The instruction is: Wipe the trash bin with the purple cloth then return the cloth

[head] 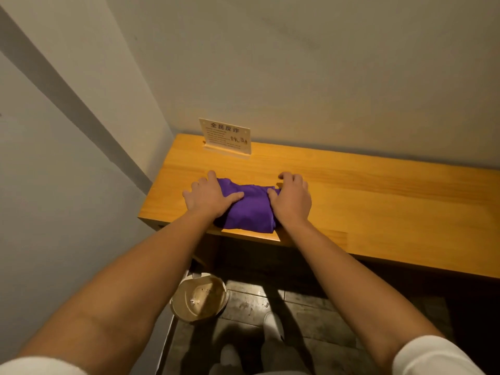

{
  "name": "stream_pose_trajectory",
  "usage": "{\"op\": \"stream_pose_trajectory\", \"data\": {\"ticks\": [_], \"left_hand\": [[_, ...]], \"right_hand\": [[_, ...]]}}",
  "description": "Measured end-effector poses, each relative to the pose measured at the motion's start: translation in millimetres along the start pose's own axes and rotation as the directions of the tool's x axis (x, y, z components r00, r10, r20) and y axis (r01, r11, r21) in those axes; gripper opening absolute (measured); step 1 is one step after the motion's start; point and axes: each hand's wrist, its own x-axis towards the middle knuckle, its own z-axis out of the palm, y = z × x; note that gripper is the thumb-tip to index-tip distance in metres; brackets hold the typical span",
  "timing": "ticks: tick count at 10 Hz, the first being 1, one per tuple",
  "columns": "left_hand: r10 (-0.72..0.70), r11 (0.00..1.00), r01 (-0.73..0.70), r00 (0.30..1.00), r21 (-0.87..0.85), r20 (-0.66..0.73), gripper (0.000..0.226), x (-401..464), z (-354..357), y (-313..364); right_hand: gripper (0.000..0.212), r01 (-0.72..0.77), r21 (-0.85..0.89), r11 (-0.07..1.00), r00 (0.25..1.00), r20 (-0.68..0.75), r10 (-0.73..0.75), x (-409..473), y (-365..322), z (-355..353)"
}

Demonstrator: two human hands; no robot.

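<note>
From your head camera, your left hand [209,197] and right hand [290,197] lie flat and unclenched on either side of the folded purple cloth [247,209], pressing rather than gripping it near the front edge of the wooden table [378,201]. The round trash bin [198,299] sits on the floor below, left of the table. Whether you are fetching or returning the cloth cannot be told; if fetching, close a hand on it and carry it down to the bin.

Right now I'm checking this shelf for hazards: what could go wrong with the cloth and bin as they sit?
1. The folded purple cloth lies at the front edge of the orange wooden shelf, so a push from the left hand or right hand could slide it off.
2. The round tan trash bin stands on the floor below; the cloth might drop in.
</note>
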Motion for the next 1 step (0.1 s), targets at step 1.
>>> {"op": "stream_pose_trajectory", "data": {"ticks": [1], "left_hand": [[0.026, 0.996, -0.04, 0.985, -0.085, -0.168, 0.093, 2.0, -34.7, -6.2]], "right_hand": [[0.051, 0.073, 0.11, 0.991, 0.995, -0.073, -0.065, 18.8, -26.3, -38.9]]}}
